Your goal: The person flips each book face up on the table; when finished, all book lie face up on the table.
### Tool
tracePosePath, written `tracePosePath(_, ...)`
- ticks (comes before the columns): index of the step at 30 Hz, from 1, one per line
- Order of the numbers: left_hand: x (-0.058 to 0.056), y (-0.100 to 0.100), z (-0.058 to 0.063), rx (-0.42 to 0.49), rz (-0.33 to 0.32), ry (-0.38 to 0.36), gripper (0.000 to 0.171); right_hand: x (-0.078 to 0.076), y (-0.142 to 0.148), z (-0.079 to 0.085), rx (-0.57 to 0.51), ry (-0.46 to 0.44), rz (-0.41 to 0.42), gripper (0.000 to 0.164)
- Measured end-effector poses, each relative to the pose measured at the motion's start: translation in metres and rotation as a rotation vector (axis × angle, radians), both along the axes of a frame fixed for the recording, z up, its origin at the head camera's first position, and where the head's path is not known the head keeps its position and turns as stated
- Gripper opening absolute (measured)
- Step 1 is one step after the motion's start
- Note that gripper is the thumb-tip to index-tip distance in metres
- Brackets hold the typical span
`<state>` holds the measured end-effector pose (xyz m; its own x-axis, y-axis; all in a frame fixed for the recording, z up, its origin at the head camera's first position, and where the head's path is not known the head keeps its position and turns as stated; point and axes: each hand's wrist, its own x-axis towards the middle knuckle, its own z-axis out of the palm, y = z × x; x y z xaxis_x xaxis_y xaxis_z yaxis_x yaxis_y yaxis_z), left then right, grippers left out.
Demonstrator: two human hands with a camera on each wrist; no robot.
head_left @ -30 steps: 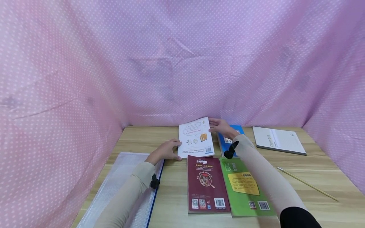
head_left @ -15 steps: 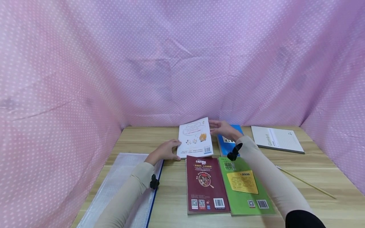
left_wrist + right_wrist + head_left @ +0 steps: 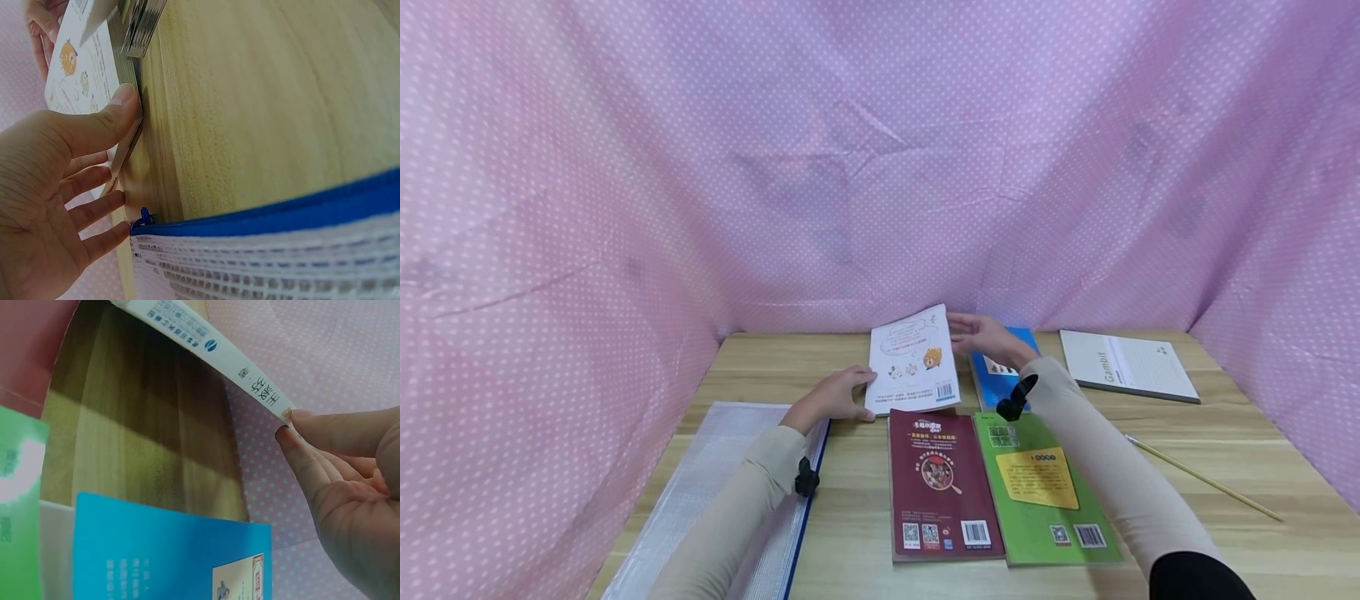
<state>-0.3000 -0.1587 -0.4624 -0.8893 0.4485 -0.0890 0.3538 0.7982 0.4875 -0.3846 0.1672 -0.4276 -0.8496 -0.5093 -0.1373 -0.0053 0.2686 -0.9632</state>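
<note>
A white paperback book [image 3: 910, 392] with cartoon animals on its cover is at the back middle of the table, its far right corner raised. My right hand [image 3: 992, 337] pinches that corner; in the right wrist view the thumb [image 3: 340, 430] lies against the end of the white spine [image 3: 231, 365]. At the book's left side is my left hand [image 3: 831, 396]. Its thumb [image 3: 103, 128] touches the near edge and its other fingers spread loosely by the left edge. Beneath the right forearm lies a blue book [image 3: 996, 387], partly hidden.
A maroon book [image 3: 943, 500] and a green book [image 3: 1033, 533] lie side by side in front. A white Gambit notebook [image 3: 1127, 367] is at the back right, with a thin stick [image 3: 1206, 479] nearer. A blue-edged mesh pouch [image 3: 722, 467] lies under the left forearm. Pink dotted cloth [image 3: 880, 208] hangs behind.
The right side of the white book has risen slightly along with my right hand. My left hand stays at the left edge.
</note>
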Motion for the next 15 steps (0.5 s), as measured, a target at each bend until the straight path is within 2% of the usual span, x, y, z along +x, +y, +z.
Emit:
tracePosePath(8, -0.0047, 0.0014, -0.0016, -0.011, -0.013, -0.005, 0.083, 0.0, 0.0009, 0.0045, -0.047, 0.012, 0.026, 0.075)
tracePosePath(15, -0.0073, 0.0028, -0.004, 0.018, 0.001, -0.026, 0.083, 0.0011, -0.0012, 0.0104, -0.099, 0.025, 0.028, 0.073)
